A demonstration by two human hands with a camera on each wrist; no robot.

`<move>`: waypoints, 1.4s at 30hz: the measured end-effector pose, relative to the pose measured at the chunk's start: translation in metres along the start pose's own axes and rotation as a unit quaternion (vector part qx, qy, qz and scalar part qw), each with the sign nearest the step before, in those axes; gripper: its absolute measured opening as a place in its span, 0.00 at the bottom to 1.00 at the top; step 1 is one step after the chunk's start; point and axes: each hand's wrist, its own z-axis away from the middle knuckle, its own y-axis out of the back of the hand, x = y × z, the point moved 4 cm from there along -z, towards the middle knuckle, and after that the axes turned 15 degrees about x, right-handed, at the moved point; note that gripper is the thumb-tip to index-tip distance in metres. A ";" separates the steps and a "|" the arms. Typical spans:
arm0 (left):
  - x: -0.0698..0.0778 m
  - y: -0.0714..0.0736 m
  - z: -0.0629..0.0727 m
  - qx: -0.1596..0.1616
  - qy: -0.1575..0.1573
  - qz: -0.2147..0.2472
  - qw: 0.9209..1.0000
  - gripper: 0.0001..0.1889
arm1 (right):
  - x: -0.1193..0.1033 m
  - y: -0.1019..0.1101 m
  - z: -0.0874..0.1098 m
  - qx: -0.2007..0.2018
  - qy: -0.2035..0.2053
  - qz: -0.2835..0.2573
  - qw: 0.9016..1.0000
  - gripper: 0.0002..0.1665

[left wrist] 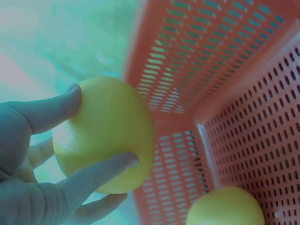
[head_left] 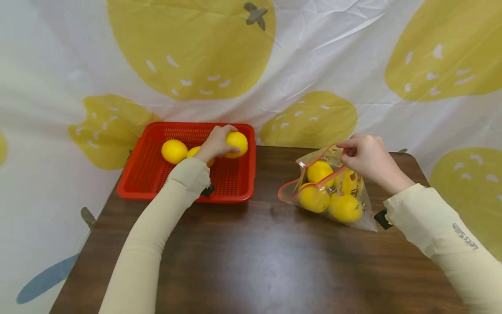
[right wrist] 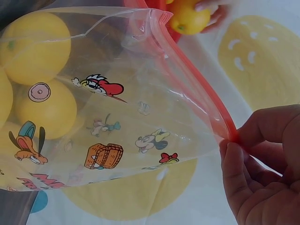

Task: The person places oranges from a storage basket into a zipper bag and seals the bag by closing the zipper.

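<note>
My left hand (head_left: 217,141) grips a yellow lemon (head_left: 237,145) over the right part of a red plastic basket (head_left: 164,192). In the left wrist view, fingers and thumb curve round that lemon (left wrist: 110,136). Two more lemons lie in the basket: one at the left (head_left: 174,151), another partly hidden under my left wrist. On the right, my right hand (head_left: 366,155) pinches the red-edged mouth of a clear zip bag (head_left: 368,209). Several lemons (head_left: 345,208) sit inside it, and its mouth gapes toward the basket. Cartoon prints (right wrist: 105,157) mark the bag's side.
A dark brown wooden table (head_left: 274,261) carries the basket and the bag. Behind it hangs a white cloth (head_left: 306,52) with large yellow fruit prints, close to the basket's back rim. The bag's white zip slider (head_left: 301,164) sits at its left edge.
</note>
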 end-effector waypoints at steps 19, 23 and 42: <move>0.073 -0.007 0.046 -0.018 -0.137 0.069 0.988 0.32 | 0.000 0.000 -0.001 -0.007 -0.009 0.006 1.000 0.16; 0.088 -0.017 0.054 -0.028 -0.158 0.098 0.982 0.31 | 0.000 -0.001 0.000 -0.008 -0.002 0.002 1.000 0.16; 0.126 -0.076 0.069 -0.168 -0.014 0.318 0.933 0.31 | 0.002 -0.002 -0.001 -0.011 0.009 0.000 1.000 0.16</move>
